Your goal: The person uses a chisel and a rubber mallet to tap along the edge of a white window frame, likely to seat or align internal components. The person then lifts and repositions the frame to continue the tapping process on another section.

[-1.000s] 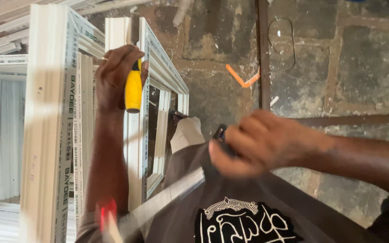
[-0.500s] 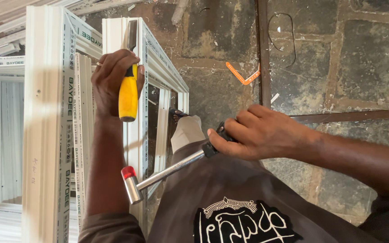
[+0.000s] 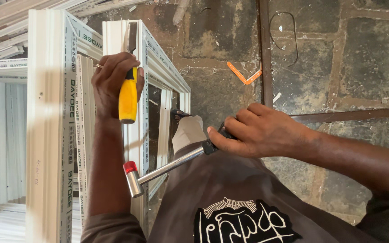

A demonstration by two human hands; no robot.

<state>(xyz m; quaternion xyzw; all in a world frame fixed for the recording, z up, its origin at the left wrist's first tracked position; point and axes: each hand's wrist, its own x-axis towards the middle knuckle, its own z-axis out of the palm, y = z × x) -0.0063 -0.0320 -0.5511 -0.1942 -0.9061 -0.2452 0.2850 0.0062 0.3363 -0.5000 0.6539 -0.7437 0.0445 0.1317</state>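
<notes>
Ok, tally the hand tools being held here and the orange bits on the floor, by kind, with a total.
Yellow-handled chisel-like tool, in the left hand: 1
Metal hammer with a red-capped head, in the right hand: 1
Orange angled plastic strip on the stone floor: 1
Total: 3

We look down on a floor (image 3: 365, 54) of rough, dark stone slabs, stained and strewn with pale shavings, and a rusty metal bar (image 3: 264, 49) crosses it from the top while a second bar (image 3: 352, 115) meets it from the right. A bent orange strip (image 3: 243, 74) lies just beside the first bar, and a loop of thin wire (image 3: 284, 31) rests on the slabs nearby. To the left we see stacked white plastic window frames (image 3: 46, 126) standing upright in bright daylight, with more pale profiles (image 3: 5, 22) piled at the upper left.
</notes>
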